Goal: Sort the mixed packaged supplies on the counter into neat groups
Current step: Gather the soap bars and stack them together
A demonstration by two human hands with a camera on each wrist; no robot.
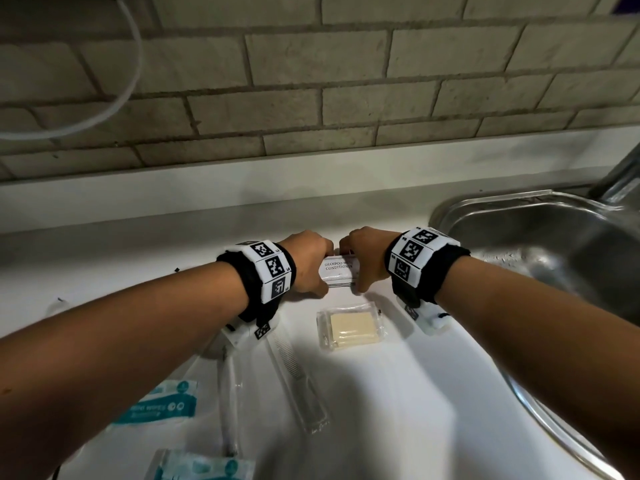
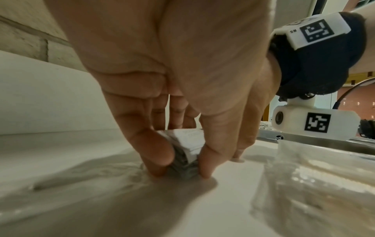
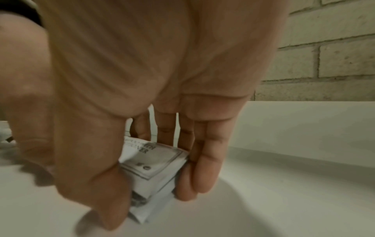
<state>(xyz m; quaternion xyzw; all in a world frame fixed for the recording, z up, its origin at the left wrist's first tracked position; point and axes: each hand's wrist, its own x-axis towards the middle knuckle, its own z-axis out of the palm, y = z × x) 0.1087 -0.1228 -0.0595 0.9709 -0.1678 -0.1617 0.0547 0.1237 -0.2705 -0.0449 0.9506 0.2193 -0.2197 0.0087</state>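
At the centre of the head view both hands work on one small stack of white shampoo sachets [image 1: 338,271], which sits on the white counter [image 1: 398,393] near the back ledge. The left hand [image 1: 308,263] pinches the stack's left end between thumb and fingers, fingertips down on the counter; the right hand [image 1: 367,258] pinches the right end the same way. The wrist views show several thin packets layered together, their edges pressed roughly flush, so this group looks close to squared up.

Below the stack, in the middle of the frame, a wrapped soap bar [image 1: 351,326] lies alone. To its left a clear-wrapped comb [image 1: 298,375] runs diagonally, and a wrapped toothbrush [image 1: 228,386] lies beside it under the left forearm. At the lower left, two teal-and-white packets [image 1: 162,405] lie apart from each other, one nearly at the bottom edge.

By my reading the sorting is partway: the sachets form one group, while the teal packets still want bringing together and the long items lining up. A steel sink [image 1: 540,233] fills the right side.
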